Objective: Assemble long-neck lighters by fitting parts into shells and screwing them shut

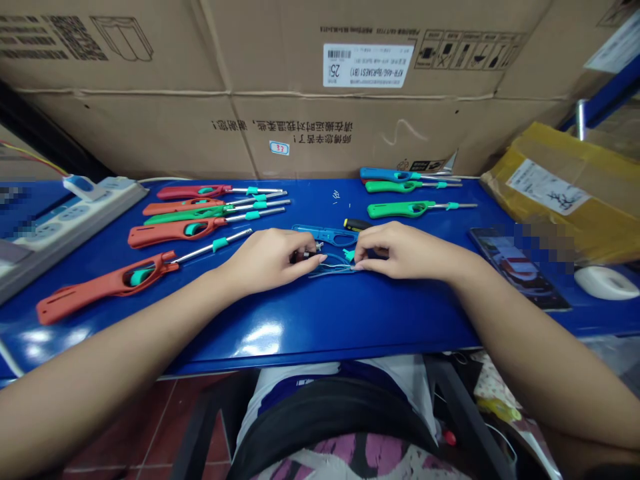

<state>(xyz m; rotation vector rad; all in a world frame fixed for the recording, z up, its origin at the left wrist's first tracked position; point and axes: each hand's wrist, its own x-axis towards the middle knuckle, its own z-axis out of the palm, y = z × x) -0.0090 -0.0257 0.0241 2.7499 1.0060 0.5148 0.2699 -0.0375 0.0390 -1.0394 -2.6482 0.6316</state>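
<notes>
Over the middle of the blue table, my left hand is closed, thumb against curled fingers. A small dark part with a metallic end shows beside its fingertips; what the pinch holds is mostly hidden. Facing it, my right hand pinches one end of a thin white wire. That wire runs between both hands above a blue lighter shell half, partly covered by the fingers. A teal trigger piece lies by my right fingertips. Just behind the hands rests another blue shell half, with a black and yellow tool handle beside it.
Several red and green long-neck lighters lie at left, near a power strip. Blue and green lighters sit back right. A phone, white mouse and yellow-taped box stand right. Cardboard walls the back.
</notes>
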